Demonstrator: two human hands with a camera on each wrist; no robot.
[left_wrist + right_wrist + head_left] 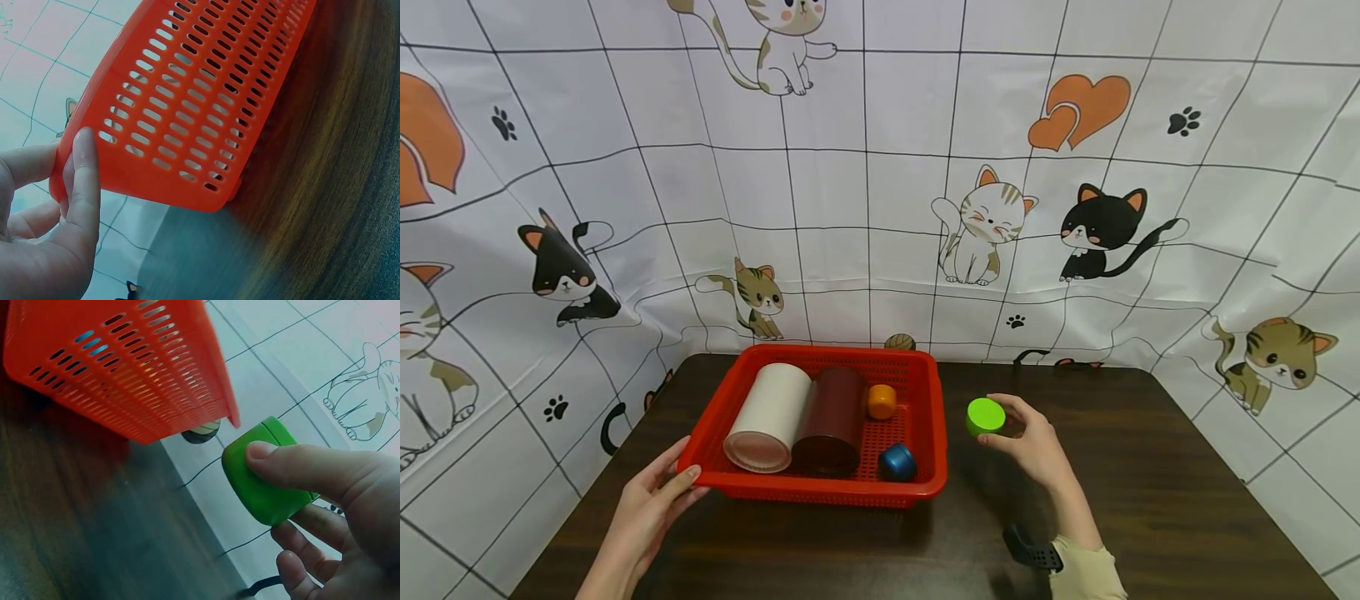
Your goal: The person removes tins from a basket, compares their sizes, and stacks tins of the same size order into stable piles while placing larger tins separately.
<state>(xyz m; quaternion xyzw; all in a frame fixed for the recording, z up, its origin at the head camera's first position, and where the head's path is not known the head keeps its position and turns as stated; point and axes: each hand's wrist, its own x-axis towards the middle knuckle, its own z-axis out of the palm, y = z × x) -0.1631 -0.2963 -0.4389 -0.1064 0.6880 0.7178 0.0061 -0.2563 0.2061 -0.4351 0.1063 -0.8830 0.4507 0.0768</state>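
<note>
A red perforated plastic basket [820, 495] stands on the dark table. My left hand [647, 508] grips its near left corner, thumb on the outer wall and fingers about the rim, as the left wrist view shows. Inside lie a white cylinder [772, 406] and a dark brown cylinder [835, 417] side by side. To their right sit a small orange round piece [882, 402] and a small blue metallic one [897, 462]. Right of the basket, my right hand [1033, 437] pinches a small bright green rounded container [262, 475] between thumb and fingers, above the table.
The dark wood-grain table [1120, 492] extends to both sides of the basket. Behind it and at the sides hangs a white sheet [902, 192] with a black grid and printed cats. A black band [1030, 552] circles the right wrist below a pale sleeve.
</note>
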